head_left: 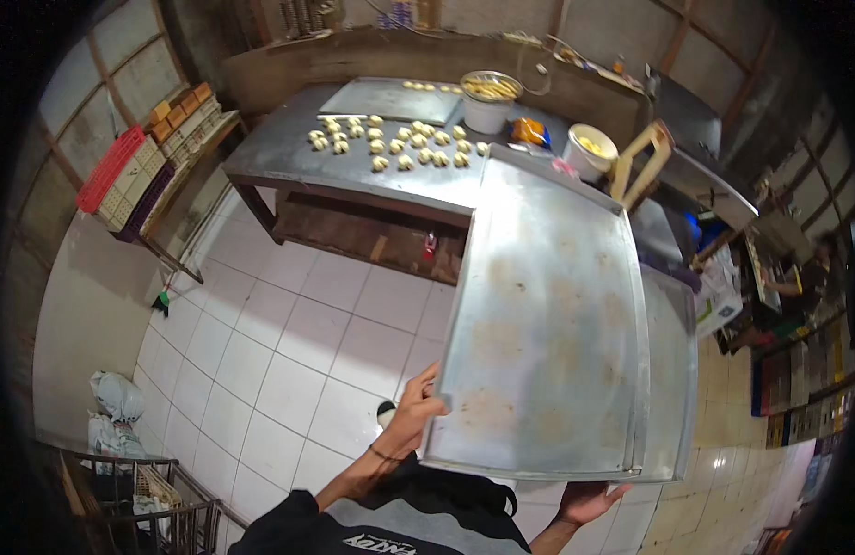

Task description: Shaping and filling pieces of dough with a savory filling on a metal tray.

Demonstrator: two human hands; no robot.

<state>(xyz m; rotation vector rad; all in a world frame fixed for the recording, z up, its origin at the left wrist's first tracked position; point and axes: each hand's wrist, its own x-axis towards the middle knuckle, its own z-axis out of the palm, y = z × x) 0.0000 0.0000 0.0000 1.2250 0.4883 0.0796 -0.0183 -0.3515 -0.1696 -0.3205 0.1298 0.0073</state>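
The left hand [418,413] was clamped on the left rim of a large, rectangular, silver metal tray [547,314], thumb over its edge near the close corner. The right hand [589,502] was under the near edge, thumb out to the side; its other fingers were partly hidden, so I could not tell how they were set. A second silver metal tray [668,370] showed beneath the first, jutting out to its right. The upper tray's far end overlapped a long, dark, metal-topped table [279,153], where small, pale, rounded dough pieces [376,146] lay in loose rows. Behind these lay a flat grey metal sheet [381,100], with a round white tub [487,115] just beside it.
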